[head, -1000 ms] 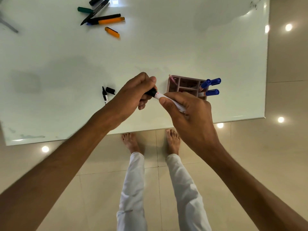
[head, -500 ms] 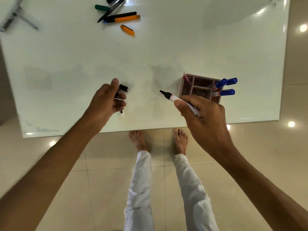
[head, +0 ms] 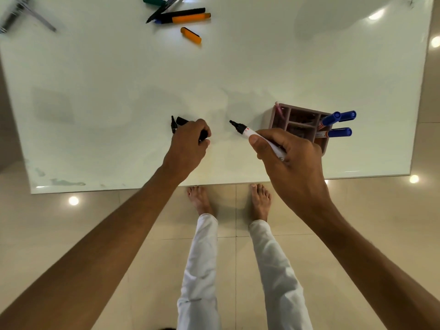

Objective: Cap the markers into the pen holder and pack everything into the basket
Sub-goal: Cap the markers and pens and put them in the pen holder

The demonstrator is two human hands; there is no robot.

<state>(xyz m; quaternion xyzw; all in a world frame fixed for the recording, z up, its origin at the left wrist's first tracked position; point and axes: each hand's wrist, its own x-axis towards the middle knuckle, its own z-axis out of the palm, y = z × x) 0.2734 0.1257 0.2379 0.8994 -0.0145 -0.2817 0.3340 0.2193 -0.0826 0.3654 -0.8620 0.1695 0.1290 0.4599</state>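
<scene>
My right hand (head: 290,163) grips a white marker (head: 256,136) with its bare black tip pointing up and left over the white table (head: 119,79). My left hand (head: 188,144) rests on the table to its left, fingers curled round a black cap (head: 203,135). Just beyond its knuckles lie another black cap (head: 182,120) and a small black marker piece (head: 173,125). The brown compartment pen holder (head: 281,115) stands behind my right hand, with blue-capped markers (head: 338,118) sticking out of its right side.
At the table's far edge lies a heap of markers (head: 181,16) in black, orange and green, with a loose orange cap (head: 191,35) in front. A grey wire object (head: 21,13) sits blurred at the far left corner. The table's near edge runs just above my feet.
My hands were together on the white marker; they have parted. The left hand went left to the black caps and now holds one. The marker's black tip is now bare.
</scene>
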